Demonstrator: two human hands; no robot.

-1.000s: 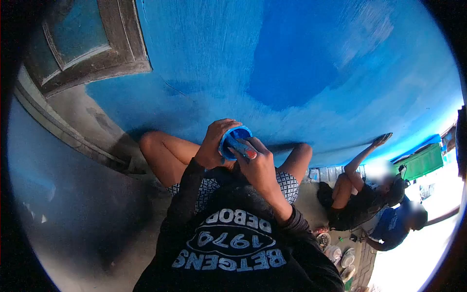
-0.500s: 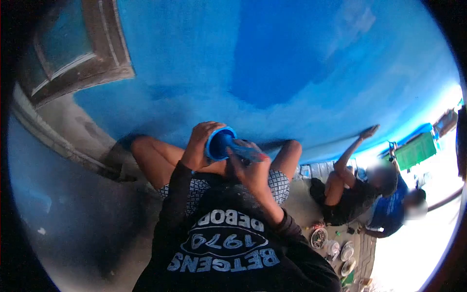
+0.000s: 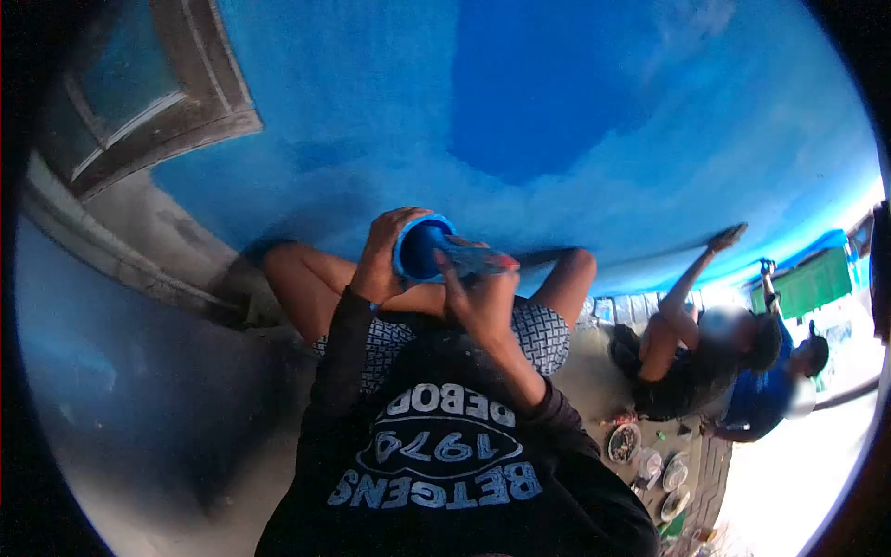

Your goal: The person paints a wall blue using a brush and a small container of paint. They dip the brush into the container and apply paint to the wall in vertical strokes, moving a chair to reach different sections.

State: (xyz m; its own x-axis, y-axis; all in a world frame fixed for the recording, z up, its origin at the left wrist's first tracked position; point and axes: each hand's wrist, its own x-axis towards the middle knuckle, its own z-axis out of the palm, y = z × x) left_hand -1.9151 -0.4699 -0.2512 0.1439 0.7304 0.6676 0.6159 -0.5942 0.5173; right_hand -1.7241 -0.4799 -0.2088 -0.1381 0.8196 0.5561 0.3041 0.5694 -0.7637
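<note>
My left hand [image 3: 379,255] is wrapped round the outside of a blue paint container [image 3: 423,247], which is tilted so that its opening shows. In my right hand [image 3: 484,295] is a paint-covered brush [image 3: 478,260] with a reddish handle end. The brush's blue bristle end reaches into the mouth of the container. Both hands are close together above my bent knees, in front of a wall [image 3: 529,93] painted in lighter and darker blue.
A framed window or door [image 3: 176,116] is at the upper left. Two people sit at the right, one in black [image 3: 687,385], one in blue [image 3: 759,395]. Bowls [image 3: 624,443] stand on the ground at lower right. A green cloth [image 3: 817,283] hangs at far right.
My hands, the container and the brush appear slightly higher in the view. The wall's frame and the seated people have shifted a little to the right. Both grips look the same.
</note>
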